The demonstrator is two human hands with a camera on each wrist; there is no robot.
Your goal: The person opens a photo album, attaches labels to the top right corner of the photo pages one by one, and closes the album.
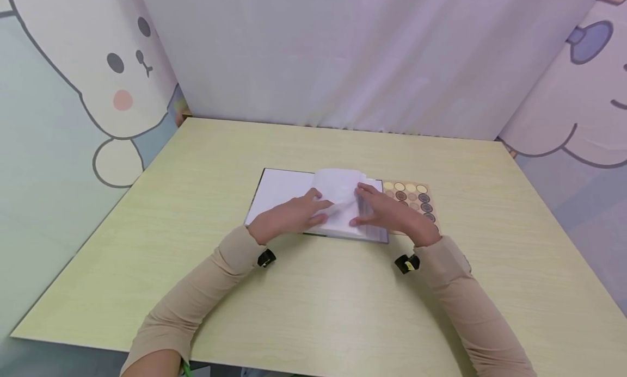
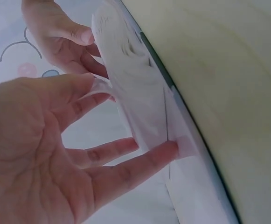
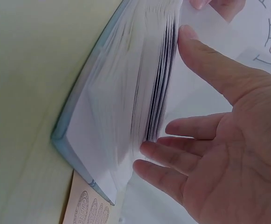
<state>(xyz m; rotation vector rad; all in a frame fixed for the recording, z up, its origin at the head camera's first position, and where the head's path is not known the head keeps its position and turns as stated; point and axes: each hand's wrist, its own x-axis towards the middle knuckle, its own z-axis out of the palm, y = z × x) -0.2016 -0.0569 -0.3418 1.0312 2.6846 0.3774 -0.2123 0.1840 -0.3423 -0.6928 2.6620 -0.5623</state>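
Note:
A hardcover book [image 1: 281, 189] lies open on the table, its block of white pages [image 1: 340, 182] raised near the middle. My left hand [image 1: 294, 215] is over the left side of the pages. Thumb and forefinger pinch a fold of a thin page [image 2: 100, 87] in the left wrist view, while the other fingers spread against the paper. On the opposite side, my right hand [image 1: 387, 209] has its thumb and fingers extended, the tips touching the edges of the page block [image 3: 161, 79]. The dark-edged cover lies flat beneath the pages.
A tan sheet with rows of round stickers [image 1: 413, 195] lies partly under the book's right side. The pale wooden table [image 1: 318, 301] stretches around it. A white curtain [image 1: 333, 56] hangs behind, with cartoon-printed cloth [image 1: 54, 148] at the sides.

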